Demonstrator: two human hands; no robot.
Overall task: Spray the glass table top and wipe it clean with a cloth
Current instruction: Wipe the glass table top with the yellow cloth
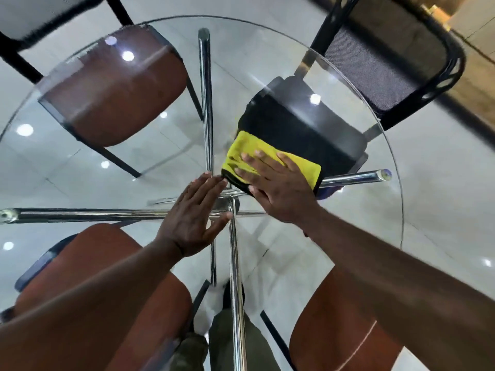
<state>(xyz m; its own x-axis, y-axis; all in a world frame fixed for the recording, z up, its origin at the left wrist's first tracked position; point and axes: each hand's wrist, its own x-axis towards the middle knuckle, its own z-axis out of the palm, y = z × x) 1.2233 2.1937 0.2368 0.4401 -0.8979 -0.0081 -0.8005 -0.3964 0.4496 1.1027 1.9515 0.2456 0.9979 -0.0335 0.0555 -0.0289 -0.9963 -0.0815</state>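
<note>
A round glass table top fills the view, with chrome legs crossing beneath it. A folded yellow cloth with a dark edge lies near the middle of the glass. My right hand presses flat on the cloth with straight, spread fingers. My left hand rests flat on the bare glass just left of the cloth, its fingertips near the cloth's dark edge. No spray bottle is in view.
Under the glass stand several chairs: a brown seat far left, a black mesh-backed chair far right, two brown seats near me. Chrome bars radiate from the centre. Ceiling lights reflect in the glass.
</note>
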